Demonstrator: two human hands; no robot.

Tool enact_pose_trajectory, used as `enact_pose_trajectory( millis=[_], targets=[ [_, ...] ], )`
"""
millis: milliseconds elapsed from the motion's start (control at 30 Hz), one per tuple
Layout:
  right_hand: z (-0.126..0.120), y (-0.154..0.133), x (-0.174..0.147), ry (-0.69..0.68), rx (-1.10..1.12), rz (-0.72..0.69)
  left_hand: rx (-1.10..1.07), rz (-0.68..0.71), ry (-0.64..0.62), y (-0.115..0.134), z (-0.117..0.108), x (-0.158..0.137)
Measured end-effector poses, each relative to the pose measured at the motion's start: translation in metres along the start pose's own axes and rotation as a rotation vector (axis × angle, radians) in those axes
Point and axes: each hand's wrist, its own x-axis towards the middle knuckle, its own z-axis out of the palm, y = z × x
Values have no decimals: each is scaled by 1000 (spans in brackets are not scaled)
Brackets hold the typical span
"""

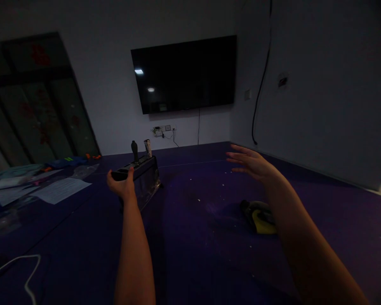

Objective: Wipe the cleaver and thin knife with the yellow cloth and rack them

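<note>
A dark box (142,184) with clear, shiny sides stands on the purple floor, left of centre. From its top rise a dark handle (134,151) and a speckled pale handle (147,148). My left hand (122,186) grips the near end of the box, thumb on the right and fingers on the left; the palm hides part of that end. On the right, my right hand (249,164) is held in the air with fingers stretched out and nothing in it. Below it lies a black-and-yellow object (262,218), partly hidden by my forearm; its kind is unclear.
Paper sheets (62,189), plastic bags and cloths lie at the left. A white cable (33,271) curls at lower left. Small white scraps dot the purple floor (193,241). A television (187,76) hangs on the far wall; a black cable (260,93) hangs at right.
</note>
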Motion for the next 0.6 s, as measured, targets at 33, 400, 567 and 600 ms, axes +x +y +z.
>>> enact_pose_trajectory(
  millis=[33, 400, 567, 600],
  targets=[
    [-1, 1, 1, 10, -17, -1, 8, -16, 33, -1, -1, 0],
    [-60, 46, 26, -101, -898, 240, 4, -62, 124, -1, 7, -2],
    [-72, 60, 12, -341, -891, 505, -4, -29, 76, -4, 8, -2],
    [-71, 63, 10, -355, -877, 534, 0, -29, 67, -3, 7, -2]
  ],
)
